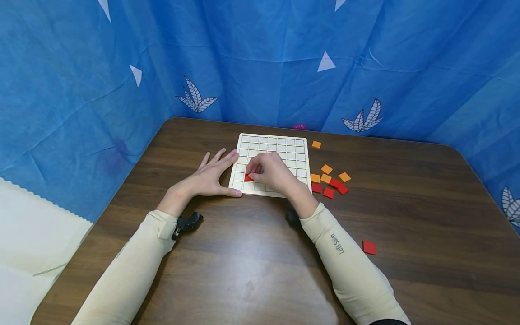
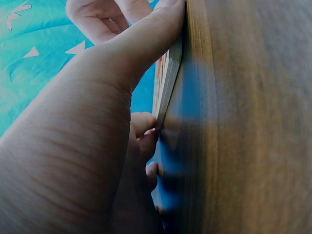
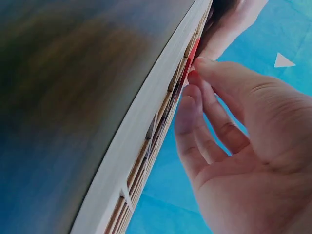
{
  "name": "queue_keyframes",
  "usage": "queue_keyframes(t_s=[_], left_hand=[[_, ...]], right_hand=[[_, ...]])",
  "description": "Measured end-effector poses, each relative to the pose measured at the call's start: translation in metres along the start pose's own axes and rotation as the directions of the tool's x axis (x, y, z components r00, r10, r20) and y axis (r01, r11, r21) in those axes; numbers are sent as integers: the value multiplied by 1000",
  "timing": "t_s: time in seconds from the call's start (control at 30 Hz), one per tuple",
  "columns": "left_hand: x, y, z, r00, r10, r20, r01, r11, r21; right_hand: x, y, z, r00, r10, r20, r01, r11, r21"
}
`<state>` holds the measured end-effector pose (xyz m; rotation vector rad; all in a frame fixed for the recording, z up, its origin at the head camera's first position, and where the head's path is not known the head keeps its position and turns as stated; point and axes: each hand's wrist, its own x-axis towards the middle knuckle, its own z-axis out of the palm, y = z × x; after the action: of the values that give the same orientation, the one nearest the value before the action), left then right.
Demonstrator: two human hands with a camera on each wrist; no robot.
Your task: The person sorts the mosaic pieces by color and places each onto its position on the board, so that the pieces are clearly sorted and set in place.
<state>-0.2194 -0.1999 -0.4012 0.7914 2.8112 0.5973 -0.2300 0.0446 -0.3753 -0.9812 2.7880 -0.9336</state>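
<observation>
A white grid board [image 1: 274,136] lies flat on the table. My left hand [image 1: 209,179] is spread at its left edge, fingertips at the side and thumb at the near left corner. My right hand [image 1: 273,171] is over the lower left cells, its fingers bent around a red tile [image 1: 248,177] in the grid. In the right wrist view the thumb and fingertips of my right hand [image 3: 229,112] touch the red tile [image 3: 193,53]. In the left wrist view my left hand [image 2: 141,44] rests against the board's edge [image 2: 169,83].
Right of the board lie several orange tiles [image 1: 326,169] and several red tiles [image 1: 328,192]. Another red tile [image 1: 369,247] lies apart, nearer the right forearm. A blue curtain [image 1: 260,67] hangs behind the wooden table [image 1: 243,271].
</observation>
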Motion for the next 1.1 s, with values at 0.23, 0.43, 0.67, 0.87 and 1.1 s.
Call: queue_keyframes(t_s=[0.23, 0.43, 0.67, 0.87, 1.1], left_hand=[[2, 2, 1, 1000, 7, -1, -7, 1000, -4], [2, 2, -2, 1000, -15, 12, 15, 1000, -2], [1, 0, -2, 1000, -25, 17, 25, 1000, 1], [1, 1, -1, 1000, -20, 19, 20, 1000, 0], [1, -1, 0, 1000, -6, 12, 6, 1000, 1]], right_hand=[[-17, -6, -5, 997, -47, -63, 44, 998, -43], [-45, -5, -13, 993, -33, -111, 30, 999, -33], [-90, 0, -35, 988, 56, -143, -61, 998, -25], [-131, 17, -57, 979, 128, -160, -130, 991, -8], [-171, 49, -78, 972, 189, -139, -195, 980, -28]])
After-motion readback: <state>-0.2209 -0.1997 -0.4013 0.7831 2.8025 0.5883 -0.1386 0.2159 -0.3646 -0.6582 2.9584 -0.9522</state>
